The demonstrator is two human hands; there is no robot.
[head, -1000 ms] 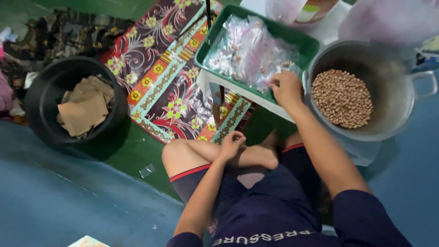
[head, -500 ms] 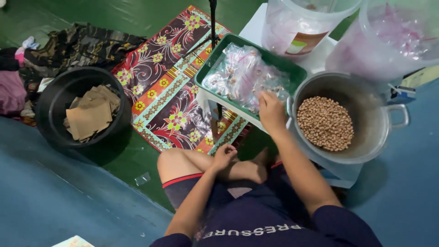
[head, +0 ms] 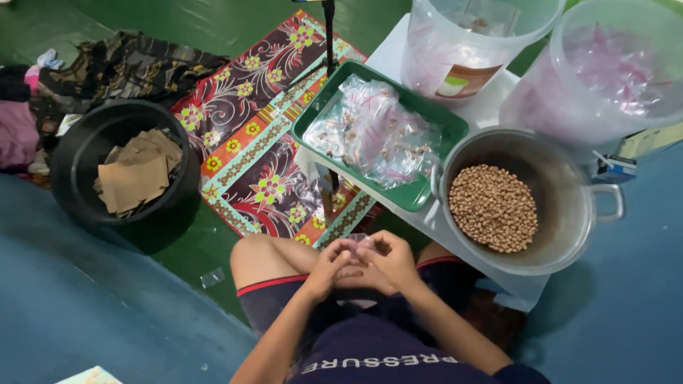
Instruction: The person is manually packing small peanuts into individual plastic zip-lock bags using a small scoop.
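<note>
Two big clear plastic buckets are standing at the top right, one bucket (head: 478,50) with a coloured label, the other bucket (head: 605,71) showing pink-streaked bags inside. One patterned mat (head: 249,128) is lying on the green floor (head: 178,21). One metal pot (head: 562,206) is sitting on the white tabletop (head: 491,110), holding a heap of brown nuts (head: 493,207). One black tub (head: 85,153) is holding brown paper pieces (head: 135,174). One green tray (head: 409,192) is carrying a pile of small clear bags (head: 380,135), just beside the pot. Both hands are meeting over the knees: the left hand (head: 329,267) and right hand (head: 388,262) are pinching one small clear bag (head: 359,240) between closed fingertips, near the tray's front edge
</note>
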